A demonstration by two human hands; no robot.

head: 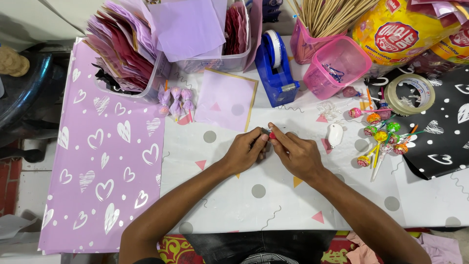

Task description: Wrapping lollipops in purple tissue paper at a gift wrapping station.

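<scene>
My left hand (246, 150) and my right hand (295, 154) meet at the middle of the table, fingertips together on a small lollipop (271, 135) with a red bit showing between them. Most of that lollipop is hidden by my fingers. Just beyond my hands lies a lilac paper square (225, 99) on a yellow-edged sheet. Left of it stand three lollipops wrapped in lilac paper (175, 101). To the right lies a loose pile of colourful lollipops (382, 136).
A blue tape dispenser (276, 68), a pink box of wooden sticks (312, 34), an empty pink tub (337, 66), a tape roll (409, 94), a small white object (335, 134), bins of purple paper (132, 44), yellow candy bags (405, 29), lilac heart-print wrap (102, 151), black heart-print wrap (439, 132).
</scene>
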